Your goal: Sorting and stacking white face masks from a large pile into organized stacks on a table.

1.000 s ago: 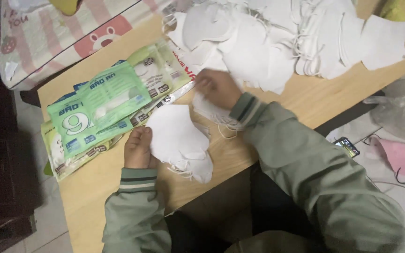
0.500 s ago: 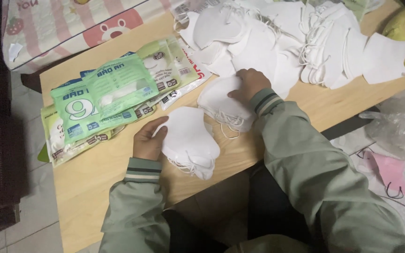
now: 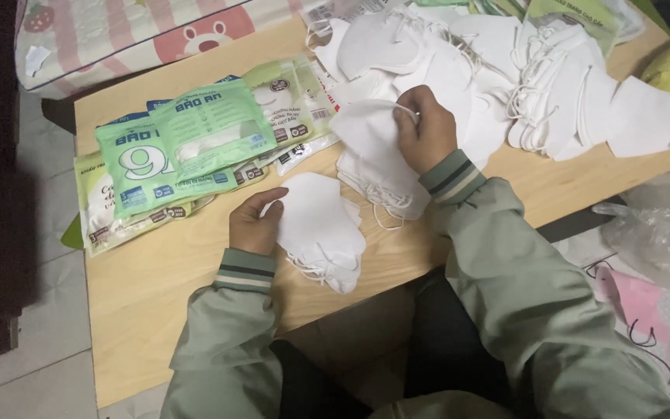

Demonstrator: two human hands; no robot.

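Since half a second ago, your right hand [image 3: 426, 128] has lifted one white mask [image 3: 366, 132] off the loose pile [image 3: 505, 70].

Its fingers are closed on that mask's edge, above a small stack [image 3: 381, 186]. Your left hand [image 3: 253, 225] pinches a second stack of masks [image 3: 319, 233] near the wooden table [image 3: 141, 310] edge, so the sorting goes on. Green packets [image 3: 188, 147] lie to the left.
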